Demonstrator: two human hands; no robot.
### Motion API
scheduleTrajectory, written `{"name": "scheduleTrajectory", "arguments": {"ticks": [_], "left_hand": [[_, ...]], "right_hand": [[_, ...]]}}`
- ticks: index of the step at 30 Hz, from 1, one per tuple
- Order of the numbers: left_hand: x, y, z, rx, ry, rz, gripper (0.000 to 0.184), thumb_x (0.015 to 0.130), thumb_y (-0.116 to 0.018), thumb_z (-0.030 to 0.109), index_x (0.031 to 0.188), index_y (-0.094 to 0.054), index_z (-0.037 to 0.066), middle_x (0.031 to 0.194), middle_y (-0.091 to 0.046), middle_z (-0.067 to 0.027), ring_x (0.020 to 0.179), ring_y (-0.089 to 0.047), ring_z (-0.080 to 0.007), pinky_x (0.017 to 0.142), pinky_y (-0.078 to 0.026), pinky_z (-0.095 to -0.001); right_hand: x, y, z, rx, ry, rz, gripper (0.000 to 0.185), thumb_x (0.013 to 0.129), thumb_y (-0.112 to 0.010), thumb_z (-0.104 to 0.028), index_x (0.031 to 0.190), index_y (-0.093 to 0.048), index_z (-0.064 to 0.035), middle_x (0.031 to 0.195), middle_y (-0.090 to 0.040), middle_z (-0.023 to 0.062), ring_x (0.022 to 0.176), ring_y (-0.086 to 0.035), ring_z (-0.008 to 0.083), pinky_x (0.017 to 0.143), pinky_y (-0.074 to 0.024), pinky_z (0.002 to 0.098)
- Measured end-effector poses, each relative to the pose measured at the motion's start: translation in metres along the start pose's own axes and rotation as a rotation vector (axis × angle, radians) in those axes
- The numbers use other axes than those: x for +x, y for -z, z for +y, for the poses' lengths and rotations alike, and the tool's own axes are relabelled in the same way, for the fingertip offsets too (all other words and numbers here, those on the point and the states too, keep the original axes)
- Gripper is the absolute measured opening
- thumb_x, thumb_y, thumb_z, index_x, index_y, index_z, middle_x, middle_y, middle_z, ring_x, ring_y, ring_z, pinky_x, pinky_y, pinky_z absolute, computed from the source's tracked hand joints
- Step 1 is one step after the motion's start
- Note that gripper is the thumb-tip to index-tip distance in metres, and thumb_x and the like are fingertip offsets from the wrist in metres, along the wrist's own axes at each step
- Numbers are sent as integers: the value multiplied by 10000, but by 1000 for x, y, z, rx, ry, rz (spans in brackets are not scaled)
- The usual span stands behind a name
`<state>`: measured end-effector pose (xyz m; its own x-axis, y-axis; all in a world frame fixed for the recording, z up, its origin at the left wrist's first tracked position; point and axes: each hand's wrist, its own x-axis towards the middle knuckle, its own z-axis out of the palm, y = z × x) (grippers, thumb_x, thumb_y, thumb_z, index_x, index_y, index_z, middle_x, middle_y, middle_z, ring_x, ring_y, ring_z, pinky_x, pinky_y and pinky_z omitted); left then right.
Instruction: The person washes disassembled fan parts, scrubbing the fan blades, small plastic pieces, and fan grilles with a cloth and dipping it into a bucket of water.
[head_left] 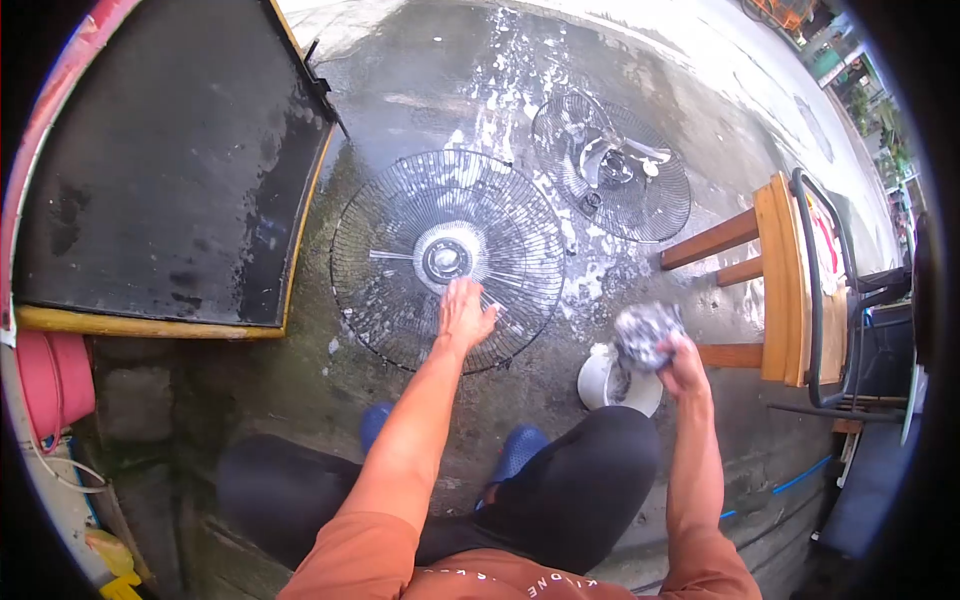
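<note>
A round wire fan grille [390, 215] lies on the wet ground in front of me, with a pale hub at its centre. My left hand [465, 315] is on the wires just below that hub, fingers curled against them and thumb out to the right. To the right, my right hand [685, 367] grips a grey-white soapy scrubbing cloth [645, 335], somewhat blurred. The cloth is over a white tub [598, 380], hiding part of its opening.
A second fan grille [660, 205] with pale fan parts on it lies farther off amid suds. A wooden stool [775, 285] lies on its side at right. A dark yellow-edged board [170, 170] stands at left, above a pink container [58, 385].
</note>
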<state>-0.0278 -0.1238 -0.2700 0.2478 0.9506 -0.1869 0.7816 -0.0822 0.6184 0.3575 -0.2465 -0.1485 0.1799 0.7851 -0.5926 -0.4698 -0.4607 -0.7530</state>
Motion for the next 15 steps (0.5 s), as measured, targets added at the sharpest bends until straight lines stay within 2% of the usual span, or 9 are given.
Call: {"name": "scheduleTrajectory", "arguments": {"ticks": [1, 3, 5, 7, 10, 11, 13, 14, 15], "left_hand": [[4, -1, -6, 56, 22, 25, 553, 858, -754, 359, 1259, -620, 3, 1472, -469, -243, 1401, -388, -436, 1149, -346, -531], [13, -7, -21, 168, 74, 78, 701, 848, -769, 431, 1371, -552, 17, 1597, -326, -254, 1490, -265, -455, 1214, -242, -566], [19, 7, -27, 164, 149, 37, 850, 833, -772, 487, 1468, -438, 32, 1642, -225, -254, 1529, -157, -462, 1235, -164, -593], [29, 8, -44, 153, 220, 6, 1064, 785, -787, 586, 1559, -300, 42, 1690, -83, -236, 1560, -42, -454, 1249, -96, -613], [40, 16, -62, 166, 240, 37, 1160, 745, -784, 647, 1559, -266, 2, 1689, -60, -247, 1554, -48, -469, 1235, -103, -641], [46, 15, -69, 160, 262, 18, 1304, 696, -793, 697, 1606, -154, 16, 1697, 6, -238, 1562, -11, -456, 1234, -74, -650], [54, 15, -74, 158, 287, -26, 1372, 671, -793, 721, 1623, -87, 30, 1700, 29, -231, 1566, 4, -443, 1228, -49, -664], [59, 15, -77, 158, 296, -46, 1407, 658, -794, 733, 1632, -54, 37, 1702, 40, -228, 1568, 12, -436, 1225, -37, -671], [64, 13, -81, 159, 355, -124, 1476, 606, -772, 811, 1649, 15, 124, 1709, 76, -199, 1571, 74, -420, 1199, -2, -711]], "right_hand": [[26, -15, -2, -99, 54, -136, 480, 925, -535, -106, 1380, -534, 49, 1260, -654, 176, 1127, -656, 288, 1010, -544, 435], [62, -76, -18, -451, 75, -261, 491, 921, -515, -111, 1395, -539, 17, 1279, -657, 154, 1155, -652, 270, 997, -541, 404], [104, -137, -17, -723, 313, -417, 565, 839, -477, 4, 1401, -538, -1, 1269, -666, 135, 1088, -670, 262, 931, -557, 359], [158, -186, -6, -1009, 715, -629, 641, 804, -479, 45, 1441, -520, -19, 1366, -649, 136, 1163, -663, 271, 933, -558, 376], [198, -272, -1, -1500, 770, -592, 503, 832, -492, 41, 1302, -633, -66, 1371, -635, 179, 1184, -644, 367, 1007, -514, 456], [218, -293, 6, -1543, 1009, -704, 422, 870, -509, 10, 1254, -660, -77, 1383, -627, 169, 1226, -619, 361, 1050, -483, 459], [251, -326, 26, -1772, 1230, -679, 299, 946, -533, -107, 1202, -688, -102, 1455, -585, 117, 1380, -508, 286, 1172, -366, 441], [270, -339, 36, -1911, 1263, -707, 331, 965, -508, -118, 1257, -664, -113, 1492, -549, 106, 1423, -453, 273, 1209, -311, 438], [291, -347, 48, -2050, 1291, -735, 363, 984, -483, -129, 1312, -641, -124, 1529, -513, 94, 1466, -398, 260, 1246, -257, 434]]}}
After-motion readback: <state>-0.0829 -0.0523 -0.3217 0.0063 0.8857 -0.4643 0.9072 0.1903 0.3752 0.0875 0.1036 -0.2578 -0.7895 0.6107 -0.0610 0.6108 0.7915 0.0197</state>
